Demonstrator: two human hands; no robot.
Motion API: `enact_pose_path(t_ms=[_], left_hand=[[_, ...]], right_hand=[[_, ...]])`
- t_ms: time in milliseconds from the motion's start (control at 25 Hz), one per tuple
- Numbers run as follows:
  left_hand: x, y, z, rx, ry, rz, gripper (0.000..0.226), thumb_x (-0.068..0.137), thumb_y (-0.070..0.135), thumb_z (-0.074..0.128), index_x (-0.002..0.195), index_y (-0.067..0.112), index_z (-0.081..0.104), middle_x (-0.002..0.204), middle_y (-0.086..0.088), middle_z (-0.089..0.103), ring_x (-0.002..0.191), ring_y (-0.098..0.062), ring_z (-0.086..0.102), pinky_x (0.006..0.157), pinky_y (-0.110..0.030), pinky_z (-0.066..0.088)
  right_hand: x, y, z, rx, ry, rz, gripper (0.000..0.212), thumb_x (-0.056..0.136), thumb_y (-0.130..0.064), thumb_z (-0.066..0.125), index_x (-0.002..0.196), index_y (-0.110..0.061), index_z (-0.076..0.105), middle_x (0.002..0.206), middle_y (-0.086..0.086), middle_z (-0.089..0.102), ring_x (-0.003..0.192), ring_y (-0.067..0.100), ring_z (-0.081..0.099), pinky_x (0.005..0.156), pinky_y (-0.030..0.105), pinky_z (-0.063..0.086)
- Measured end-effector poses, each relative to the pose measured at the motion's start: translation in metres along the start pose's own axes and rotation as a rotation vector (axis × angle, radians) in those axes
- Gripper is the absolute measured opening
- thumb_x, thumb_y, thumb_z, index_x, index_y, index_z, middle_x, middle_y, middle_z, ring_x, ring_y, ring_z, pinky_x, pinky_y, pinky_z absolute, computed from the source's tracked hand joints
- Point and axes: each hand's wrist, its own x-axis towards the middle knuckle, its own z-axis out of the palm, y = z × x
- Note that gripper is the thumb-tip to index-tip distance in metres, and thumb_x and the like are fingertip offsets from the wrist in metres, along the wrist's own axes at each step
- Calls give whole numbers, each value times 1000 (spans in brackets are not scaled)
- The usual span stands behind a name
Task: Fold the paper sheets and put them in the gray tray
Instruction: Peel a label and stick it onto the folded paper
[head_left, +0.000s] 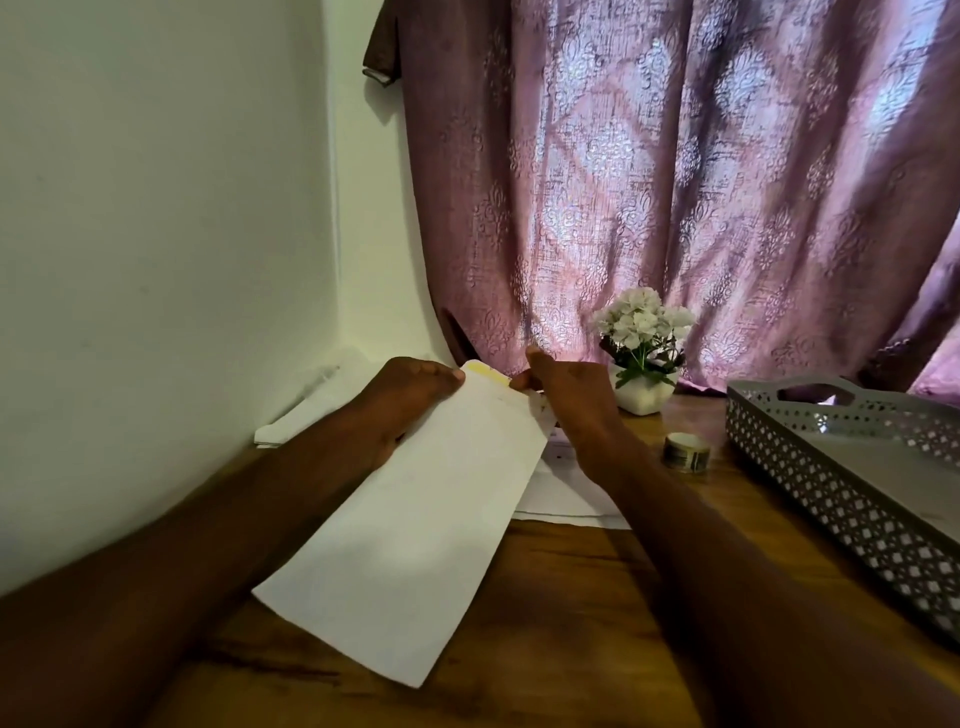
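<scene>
A long white folded paper sheet (415, 530) slants over the wooden table, its far end lifted between my hands. My left hand (410, 395) pinches the far left corner, where a yellow patch shows. My right hand (563, 395) pinches the far right corner with thumb and fingers. More white paper sheets (566, 493) lie flat on the table under and behind my right wrist. The gray perforated tray (810, 467) stands at the right, to the right of my right arm; the part of its floor that I see is bare.
A white pot of white flowers (644, 353) stands at the back by the purple curtain (675, 182). A small roll of tape (685, 451) lies between the pot and the tray. A white wall (156, 234) closes the left side, with folded white paper (301, 410) against it.
</scene>
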Motion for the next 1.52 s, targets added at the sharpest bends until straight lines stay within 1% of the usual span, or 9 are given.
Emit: enact_pose_path(t_ms=[200, 320, 520, 680, 800, 1000, 1120, 1400, 1520], left_hand=[[3, 0, -2, 33, 4, 33, 13, 96, 25, 72, 98, 15, 79, 88, 0, 78, 74, -10, 72, 65, -21, 54], [3, 2, -1, 55, 4, 64, 14, 97, 26, 70, 100, 15, 79, 90, 1, 77, 75, -7, 72, 64, -18, 53], [1, 0, 3, 77, -4, 92, 20, 99, 22, 68, 108, 8, 77, 98, -6, 76, 83, -14, 70, 75, -23, 53], [2, 1, 2, 49, 4, 94, 13, 98, 21, 68, 101, 12, 77, 87, 1, 75, 68, -3, 69, 61, -13, 53], [3, 1, 1, 55, 11, 87, 13, 98, 22, 69, 101, 14, 78, 88, 2, 76, 74, -6, 69, 64, -17, 52], [2, 2, 2, 82, 6, 91, 15, 97, 22, 69, 104, 12, 79, 89, 2, 75, 73, -5, 69, 57, -10, 51], [1, 2, 3, 76, -2, 96, 17, 98, 21, 69, 106, 10, 78, 88, 1, 75, 65, -1, 70, 56, -10, 51], [1, 1, 1, 96, 12, 93, 21, 98, 23, 68, 110, 8, 77, 106, -10, 76, 92, -19, 69, 78, -24, 51], [1, 1, 4, 74, 8, 79, 21, 98, 23, 69, 109, 8, 78, 103, -9, 77, 88, -18, 70, 77, -24, 53]], right_hand=[[-2, -5, 4, -23, -32, 105, 50, 95, -56, 58, 73, -17, 82, 94, 12, 77, 94, 32, 70, 70, 33, 53], [-2, -8, 4, -49, -19, 112, 53, 95, -59, 58, 79, -15, 82, 93, 11, 77, 91, 30, 70, 72, 33, 52], [0, -7, 2, -270, 11, 55, 58, 93, -63, 56, 90, -11, 80, 99, 14, 76, 96, 30, 70, 95, 46, 55], [-6, -11, 0, -230, 14, -20, 56, 95, -61, 58, 78, -11, 80, 86, 12, 77, 89, 29, 72, 92, 45, 56], [-9, -14, 3, -122, -49, 42, 54, 95, -60, 59, 88, -11, 80, 98, 14, 77, 97, 31, 71, 93, 44, 54], [-3, -17, 2, -110, -69, 204, 75, 95, -71, 45, 117, -5, 72, 115, 14, 70, 97, 25, 64, 64, 29, 42], [0, -16, -2, -89, -88, 245, 70, 95, -68, 50, 113, -5, 73, 115, 13, 71, 94, 26, 64, 62, 28, 38], [-1, -17, -2, -106, -124, 256, 71, 89, -69, 59, 121, -6, 68, 106, 4, 66, 84, 14, 57, 61, 28, 41], [-1, -19, -2, -77, -123, 270, 70, 89, -70, 59, 119, -7, 68, 102, 3, 66, 84, 16, 59, 59, 28, 38]])
